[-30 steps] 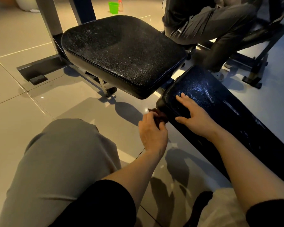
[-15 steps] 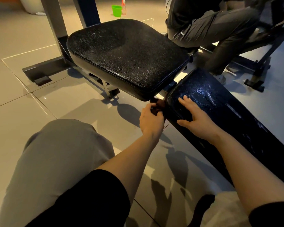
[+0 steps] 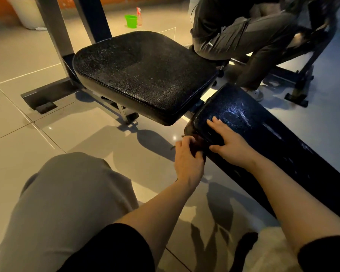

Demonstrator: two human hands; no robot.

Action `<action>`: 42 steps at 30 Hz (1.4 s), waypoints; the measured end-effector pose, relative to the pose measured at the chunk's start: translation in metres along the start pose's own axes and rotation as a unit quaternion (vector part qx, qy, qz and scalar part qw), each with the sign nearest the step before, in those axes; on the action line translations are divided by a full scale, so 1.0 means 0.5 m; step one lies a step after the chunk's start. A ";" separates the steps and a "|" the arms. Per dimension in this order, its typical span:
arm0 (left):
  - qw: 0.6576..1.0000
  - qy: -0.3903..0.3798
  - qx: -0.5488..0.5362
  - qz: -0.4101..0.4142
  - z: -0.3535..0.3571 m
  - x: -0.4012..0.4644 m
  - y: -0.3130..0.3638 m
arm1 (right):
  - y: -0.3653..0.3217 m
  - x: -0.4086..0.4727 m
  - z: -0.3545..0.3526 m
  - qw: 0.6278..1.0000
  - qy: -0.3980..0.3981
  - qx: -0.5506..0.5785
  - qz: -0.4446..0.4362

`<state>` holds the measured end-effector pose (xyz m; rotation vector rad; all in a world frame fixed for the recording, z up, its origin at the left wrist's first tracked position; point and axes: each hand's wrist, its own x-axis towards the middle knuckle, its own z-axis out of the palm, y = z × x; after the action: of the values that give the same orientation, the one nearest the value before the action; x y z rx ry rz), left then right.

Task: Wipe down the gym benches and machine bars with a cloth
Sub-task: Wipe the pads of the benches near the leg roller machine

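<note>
Left hand (image 3: 188, 160) curled round a dark cloth (image 3: 197, 141), pressing it against the near end edge of the long pad (image 3: 263, 138); cloth mostly hidden by the fingers. Right hand (image 3: 231, 148) just beside it, flat on top of the same pad, fingers straight and spread, gripping nothing. Seat pad (image 3: 143, 75) sits beyond and left of both hands, its corner overhanging the gap ahead of the left hand. Second person (image 3: 249, 38) seated on another bench beyond the right hand, shoe near the pad's far end. Green bucket (image 3: 131, 21) and spray bottle (image 3: 139, 16) far beyond the seat pad on the floor; bucket contents not visible. Own knee (image 3: 67, 193) below left hand.
</note>
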<state>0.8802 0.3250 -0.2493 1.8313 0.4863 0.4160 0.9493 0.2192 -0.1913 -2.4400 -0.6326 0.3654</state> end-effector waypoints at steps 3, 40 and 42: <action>0.999 0.035 -0.004 0.004 0.007 -0.014 0.001 | 0.005 -0.008 -0.013 0.999 0.023 0.022 0.000; 0.992 -0.076 -0.041 -0.095 0.208 -0.202 -0.006 | 0.186 -0.210 -0.049 0.991 -0.061 -0.065 0.100; 0.992 -0.059 -0.033 -0.108 0.212 -0.225 -0.016 | 0.186 -0.206 -0.055 0.988 -0.078 -0.074 0.108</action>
<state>0.8372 0.1827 -0.2933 1.7065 0.5750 0.1739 0.9057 0.0867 -0.2142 -2.6500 -0.4750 0.6228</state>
